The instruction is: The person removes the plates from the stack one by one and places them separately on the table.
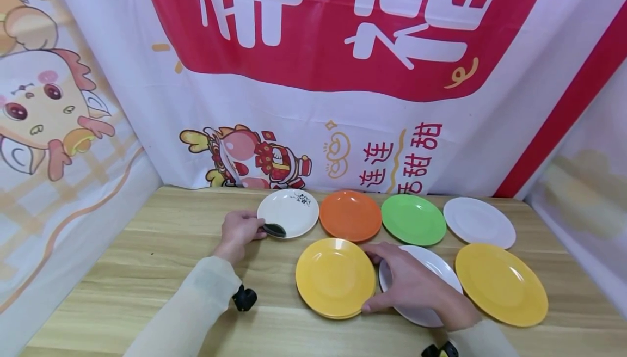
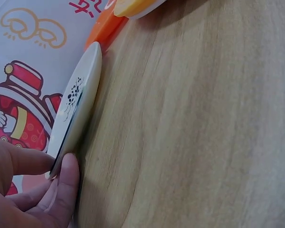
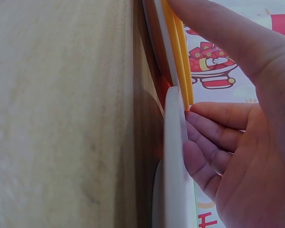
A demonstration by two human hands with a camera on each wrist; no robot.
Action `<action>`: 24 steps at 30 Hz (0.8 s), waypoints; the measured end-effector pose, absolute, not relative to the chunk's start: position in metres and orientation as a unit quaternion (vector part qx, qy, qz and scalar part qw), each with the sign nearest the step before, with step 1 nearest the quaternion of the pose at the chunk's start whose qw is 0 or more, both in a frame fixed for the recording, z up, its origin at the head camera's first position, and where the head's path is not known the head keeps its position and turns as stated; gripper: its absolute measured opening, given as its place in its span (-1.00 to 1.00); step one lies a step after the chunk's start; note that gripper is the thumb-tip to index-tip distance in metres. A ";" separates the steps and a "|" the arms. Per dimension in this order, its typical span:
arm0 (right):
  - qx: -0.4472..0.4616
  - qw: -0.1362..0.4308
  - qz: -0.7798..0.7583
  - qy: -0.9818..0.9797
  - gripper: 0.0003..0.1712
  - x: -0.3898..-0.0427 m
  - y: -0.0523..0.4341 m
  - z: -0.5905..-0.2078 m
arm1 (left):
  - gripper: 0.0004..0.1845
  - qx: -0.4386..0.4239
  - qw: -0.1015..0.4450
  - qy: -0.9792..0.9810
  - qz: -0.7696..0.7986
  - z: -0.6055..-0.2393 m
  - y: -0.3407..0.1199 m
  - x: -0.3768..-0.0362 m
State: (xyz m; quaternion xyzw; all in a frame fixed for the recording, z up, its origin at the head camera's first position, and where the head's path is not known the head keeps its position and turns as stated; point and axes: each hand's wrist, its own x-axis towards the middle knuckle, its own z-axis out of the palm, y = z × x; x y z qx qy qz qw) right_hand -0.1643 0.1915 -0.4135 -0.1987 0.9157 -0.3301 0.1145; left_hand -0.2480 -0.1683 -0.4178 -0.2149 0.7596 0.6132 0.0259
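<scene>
At the back left lies a white plate (image 1: 288, 210) with a dark leaf-like patch and a small floral print. My left hand (image 1: 240, 232) pinches its left rim, thumb above and fingers beneath, as the left wrist view shows. My right hand (image 1: 409, 278) spans the right edge of stacked yellow plates (image 1: 335, 276), its thumb and index finger on their rims. In the right wrist view, a white rim (image 3: 167, 45) shows under these yellow plates (image 3: 183, 61). Below that palm, partly covered by the hand, is a plain white plate (image 1: 433, 259).
An orange plate (image 1: 350, 215), a green plate (image 1: 413, 219) and another white plate (image 1: 480, 222) continue the back row. A large yellow plate (image 1: 501, 284) lies at the right. Printed cloth (image 1: 313, 139) hangs behind the wooden table (image 1: 142, 270) and along both sides.
</scene>
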 end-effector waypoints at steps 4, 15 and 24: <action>-0.204 0.108 -0.327 0.916 0.15 -0.163 0.192 -0.415 | -0.62 -0.210 0.033 0.758 0.617 -0.418 -0.171 -0.247; -0.208 0.102 -0.325 0.917 0.16 -0.163 0.192 -0.415 | -0.61 -0.191 0.035 0.732 0.653 -0.420 -0.177 -0.246; -0.246 0.064 -0.308 0.917 0.13 -0.162 0.194 -0.417 | -0.62 -0.180 0.026 0.728 0.661 -0.420 -0.175 -0.245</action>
